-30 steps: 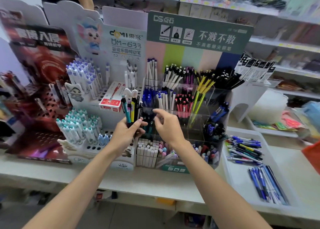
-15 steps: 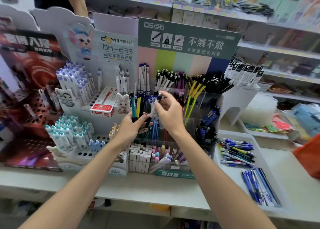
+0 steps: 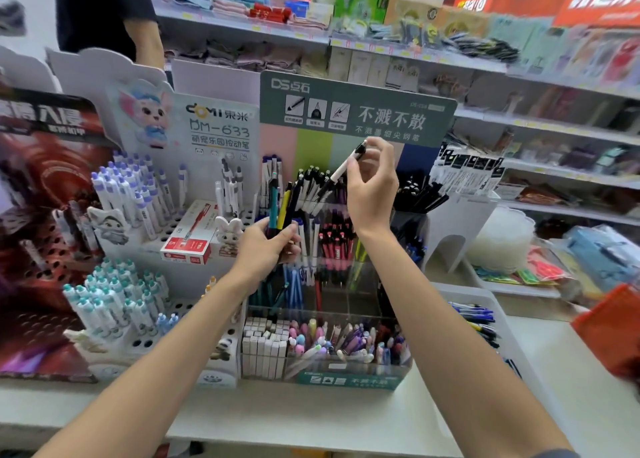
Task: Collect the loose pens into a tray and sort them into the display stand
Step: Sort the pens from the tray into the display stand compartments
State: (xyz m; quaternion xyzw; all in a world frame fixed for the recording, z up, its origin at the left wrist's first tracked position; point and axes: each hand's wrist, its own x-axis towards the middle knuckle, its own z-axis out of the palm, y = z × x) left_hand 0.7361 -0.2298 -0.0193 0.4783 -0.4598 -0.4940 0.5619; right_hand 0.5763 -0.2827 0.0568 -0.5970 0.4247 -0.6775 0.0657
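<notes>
Pinching white black-capped pen, right hand, tip tilted down-left.

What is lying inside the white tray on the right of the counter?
Inside the white tray lies a pile of loose pens, mostly blue, some yellow. The right forearm covers much of the tray floor, so anything there cannot be seen.
</notes>
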